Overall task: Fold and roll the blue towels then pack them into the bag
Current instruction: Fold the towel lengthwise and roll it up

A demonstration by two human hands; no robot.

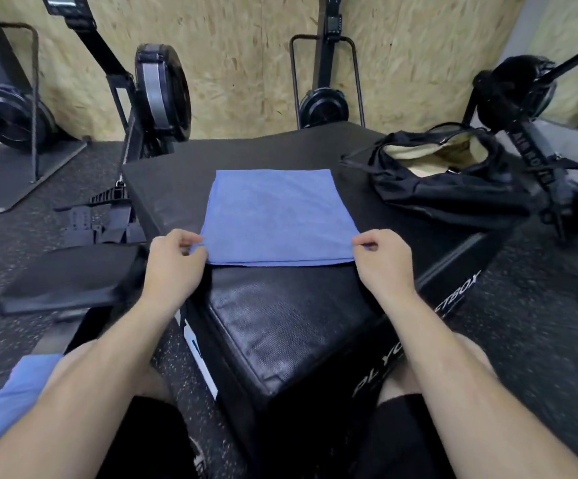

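A blue towel lies flat and folded in layers on a black padded plyo box. My left hand pinches the towel's near left corner. My right hand pinches the near right corner. The near edge shows two layers. A black bag with a pale lining lies open on the box at the right, apart from the towel. More blue cloth lies by my left arm at the bottom left.
Black rowing machines stand against the chipboard wall behind the box, and another is at the right beyond the bag. A rower seat and footrests sit to the left of the box. The floor is dark speckled rubber.
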